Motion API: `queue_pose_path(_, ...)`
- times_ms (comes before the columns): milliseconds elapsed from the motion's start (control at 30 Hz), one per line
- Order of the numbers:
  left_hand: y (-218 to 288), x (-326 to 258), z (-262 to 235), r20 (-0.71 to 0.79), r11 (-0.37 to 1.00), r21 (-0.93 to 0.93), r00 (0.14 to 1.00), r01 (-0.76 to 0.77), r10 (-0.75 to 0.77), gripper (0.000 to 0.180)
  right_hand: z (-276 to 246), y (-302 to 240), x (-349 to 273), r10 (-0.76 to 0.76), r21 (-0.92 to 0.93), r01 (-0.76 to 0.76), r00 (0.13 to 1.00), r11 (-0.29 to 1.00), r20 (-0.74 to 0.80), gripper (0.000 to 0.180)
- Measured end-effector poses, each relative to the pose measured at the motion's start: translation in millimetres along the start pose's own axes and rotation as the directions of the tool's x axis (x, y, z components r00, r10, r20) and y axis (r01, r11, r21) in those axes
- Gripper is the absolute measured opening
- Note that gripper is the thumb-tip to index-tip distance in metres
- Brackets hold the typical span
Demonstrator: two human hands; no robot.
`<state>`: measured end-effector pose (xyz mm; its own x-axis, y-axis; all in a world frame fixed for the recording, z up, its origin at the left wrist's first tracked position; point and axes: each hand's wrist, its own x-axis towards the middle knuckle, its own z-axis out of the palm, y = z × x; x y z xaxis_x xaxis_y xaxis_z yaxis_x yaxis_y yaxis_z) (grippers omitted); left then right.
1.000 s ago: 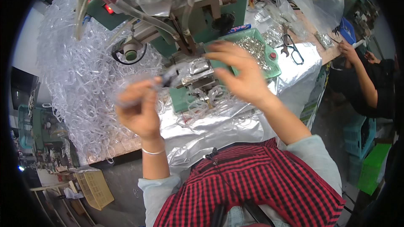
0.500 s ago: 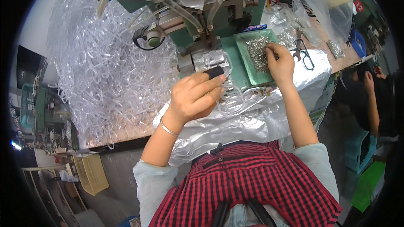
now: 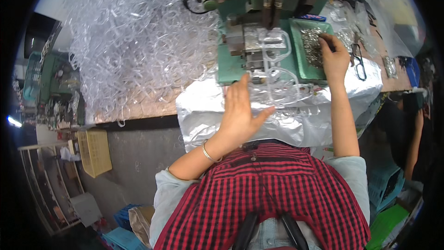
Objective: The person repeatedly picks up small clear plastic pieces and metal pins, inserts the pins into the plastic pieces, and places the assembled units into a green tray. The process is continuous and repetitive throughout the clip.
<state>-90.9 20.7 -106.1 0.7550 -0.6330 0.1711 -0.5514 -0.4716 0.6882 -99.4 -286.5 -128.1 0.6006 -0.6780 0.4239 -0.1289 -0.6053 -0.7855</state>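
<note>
My left hand point(image 3: 240, 113) hovers open, fingers stretched and thumb apart, just in front of the green machine's metal fixture point(image 3: 259, 58). A clear plastic eyeglass frame point(image 3: 289, 48) lies with one loop on the fixture and the other toward me, over silver sheeting. Over a green tray point(image 3: 298, 34) my right hand point(image 3: 336, 60) is bent down, thumb and fingers pinched together at a heap of small shiny metal parts point(image 3: 312, 48). What its fingertips hold, if anything, is too small to make out.
A large heap of clear plastic frames point(image 3: 143, 41) covers the bench at left. Dark-handled scissors point(image 3: 358, 62) lie right of the tray. Silver sheeting point(image 3: 203, 102) drapes over the bench edge. A yellow crate point(image 3: 94, 153) stands on the floor; another person's arm point(image 3: 414, 143) shows at far right.
My left hand has left a black piece at the fixture, drawn back and opened out. My right hand stays at the metal parts. The whole view has shifted, with the machine now farther right and higher.
</note>
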Motion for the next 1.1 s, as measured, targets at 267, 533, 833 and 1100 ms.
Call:
queue_pose_path(267,1,-1,-74,0.37,0.886,-0.454,0.886,-0.09,0.28,0.043,4,-9,13,-0.036,-0.07,0.045,0.99,0.997,0.134,0.019)
queue_pose_path(533,-134,5,-129,-0.613,0.891,0.322,0.787,0.321,-0.062,0.02,-26,-5,-24,0.017,-0.017,-0.016,0.999,1.0,0.035,0.014)
queue_pose_path(833,-192,-8,-127,-0.357,0.73,0.655,0.931,0.195,0.072,0.029,1,-116,1,-0.225,0.508,0.09,0.951,0.857,0.21,0.015)
queue_pose_path(1100,-92,50,-117,-0.75,0.965,-0.152,0.661,-0.216,0.03,0.019,32,-119,-7,-0.056,0.644,-0.138,0.961,0.752,0.272,0.034)
